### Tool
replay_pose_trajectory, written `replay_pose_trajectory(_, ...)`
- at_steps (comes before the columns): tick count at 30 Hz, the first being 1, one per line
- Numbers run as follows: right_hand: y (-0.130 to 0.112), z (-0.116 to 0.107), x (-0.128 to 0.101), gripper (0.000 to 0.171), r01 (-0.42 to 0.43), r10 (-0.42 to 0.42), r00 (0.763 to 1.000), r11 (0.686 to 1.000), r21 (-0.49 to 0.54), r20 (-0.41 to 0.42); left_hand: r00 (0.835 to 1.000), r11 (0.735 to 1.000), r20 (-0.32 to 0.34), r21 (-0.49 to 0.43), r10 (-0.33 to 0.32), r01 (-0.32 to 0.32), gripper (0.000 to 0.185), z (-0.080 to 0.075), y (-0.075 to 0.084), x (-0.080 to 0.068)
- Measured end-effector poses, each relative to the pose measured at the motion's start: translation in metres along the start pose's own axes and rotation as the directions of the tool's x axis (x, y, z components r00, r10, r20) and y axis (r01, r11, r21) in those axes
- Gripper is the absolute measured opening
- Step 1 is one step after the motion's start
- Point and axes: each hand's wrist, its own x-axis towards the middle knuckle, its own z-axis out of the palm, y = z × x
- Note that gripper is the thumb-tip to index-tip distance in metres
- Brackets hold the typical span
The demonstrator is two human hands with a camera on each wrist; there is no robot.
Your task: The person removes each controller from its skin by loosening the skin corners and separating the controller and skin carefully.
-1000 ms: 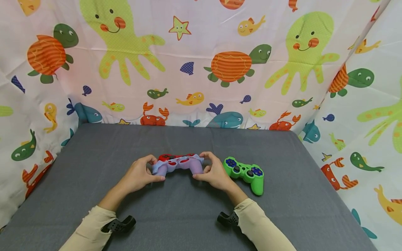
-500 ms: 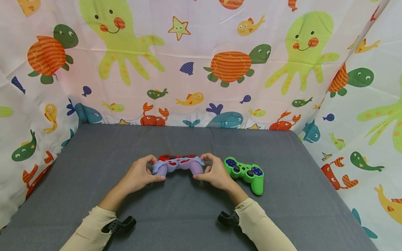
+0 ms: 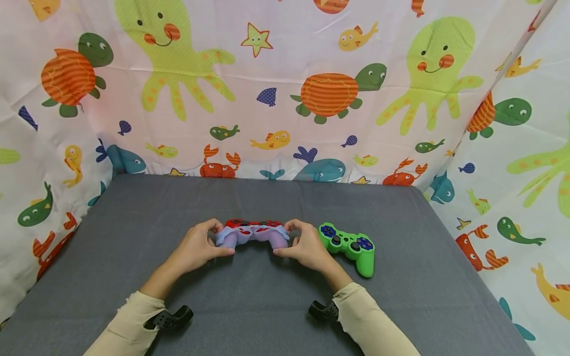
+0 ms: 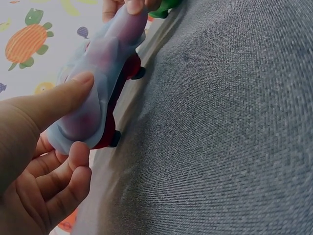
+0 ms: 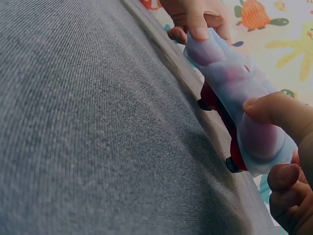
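Note:
A red game controller (image 3: 233, 223) is held between both hands above the grey cloth. A translucent pale lilac-blue soft cover (image 3: 279, 240) wraps its handles and underside, while the red button face shows along the top. My left hand (image 3: 199, 246) grips the left end, thumb on the handle and fingers at the outer side. At the opposite end, my right hand (image 3: 306, 248) holds the other handle the same way. In the left wrist view, the cover (image 4: 100, 56) encloses the handle, and red shows beneath its edge. The right wrist view shows the left hand (image 5: 195, 14) beyond the cover (image 5: 220, 78).
A green game controller (image 3: 352, 245) with blue buttons and black sticks lies just right of my right hand. Grey cloth (image 3: 249, 311) covers the table. Behind and beside it hangs a curtain (image 3: 276, 64) printed with sea animals.
The cover's right edge has slipped lower, exposing more red on that side of the controller. My right fingertips have shifted down slightly; the left hand stays in place.

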Motion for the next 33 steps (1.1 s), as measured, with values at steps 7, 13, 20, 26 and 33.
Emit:
replay_pose_trajectory(7, -0.0001, 0.0005, -0.0007, 0.045, 0.016, -0.017, 1.000, 0.999, -0.050, -0.017, 0.999, 1.000, -0.018, 0.008, 0.029, -0.029, 0.049, 0.0023, -0.0019, 0.0009)
replay_pose_trajectory(13, -0.0003, 0.0005, -0.0010, 0.043, 0.040, -0.041, 0.999, 0.997, -0.067, -0.018, 0.999, 0.999, -0.019, 0.012, 0.040, -0.039, 0.049, 0.0017, -0.0017, 0.0008)
replay_pose_trajectory(20, -0.0013, 0.0006, -0.0005, 0.041, 0.046, -0.048, 0.999, 0.996, -0.075, -0.019, 0.999, 0.999, -0.026, 0.025, 0.035, -0.034, 0.049, 0.0007, -0.0017, 0.0016)
replay_pose_trajectory(26, -0.0024, 0.0013, -0.0010, 0.039, 0.056, -0.059, 0.998, 0.995, -0.086, -0.032, 1.000, 0.999, -0.021, 0.032, 0.020, -0.019, 0.050, -0.0004, -0.0009, 0.0024)
replay_pose_trajectory(33, -0.0029, 0.0032, -0.0015, 0.037, 0.068, -0.072, 0.997, 0.992, -0.104, -0.038, 1.000, 0.999, -0.023, 0.042, 0.015, -0.014, 0.050, -0.0003, -0.0004, 0.0015)
